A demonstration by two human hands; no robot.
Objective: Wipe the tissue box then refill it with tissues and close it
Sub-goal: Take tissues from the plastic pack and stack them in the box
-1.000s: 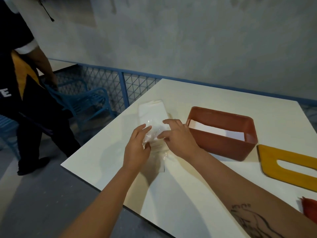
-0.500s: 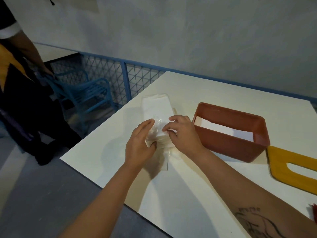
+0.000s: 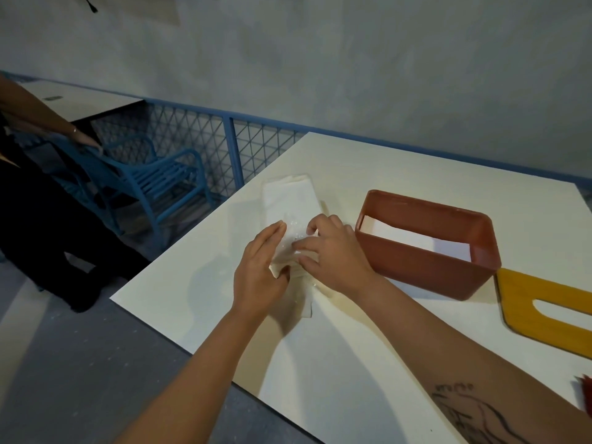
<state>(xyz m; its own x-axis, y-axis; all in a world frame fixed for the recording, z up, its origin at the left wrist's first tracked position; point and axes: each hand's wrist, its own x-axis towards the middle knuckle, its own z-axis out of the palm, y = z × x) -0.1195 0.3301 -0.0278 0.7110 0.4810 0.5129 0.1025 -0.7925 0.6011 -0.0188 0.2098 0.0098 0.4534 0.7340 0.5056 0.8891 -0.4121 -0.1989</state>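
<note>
A pack of white tissues (image 3: 290, 198) in clear plastic wrap lies on the white table (image 3: 400, 174), left of the open terracotta tissue box (image 3: 426, 270). White tissues lie flat in the bottom of the box. My left hand (image 3: 261, 272) and my right hand (image 3: 333, 251) both pinch the crinkled plastic at the pack's near end. The box's yellow lid (image 3: 551, 312), with a long slot, lies flat on the table to the right of the box.
A red item (image 3: 584, 390) shows at the right edge of the table. A blue chair (image 3: 153, 181) and a blue mesh railing (image 3: 205, 139) stand left of the table. A person in dark clothes (image 3: 41, 193) stands there with a hand on the chair.
My head has turned slightly, shifting the scene. Both hands stay on the pack's near end, working the plastic wrap. The person at the left has moved further out of view.
</note>
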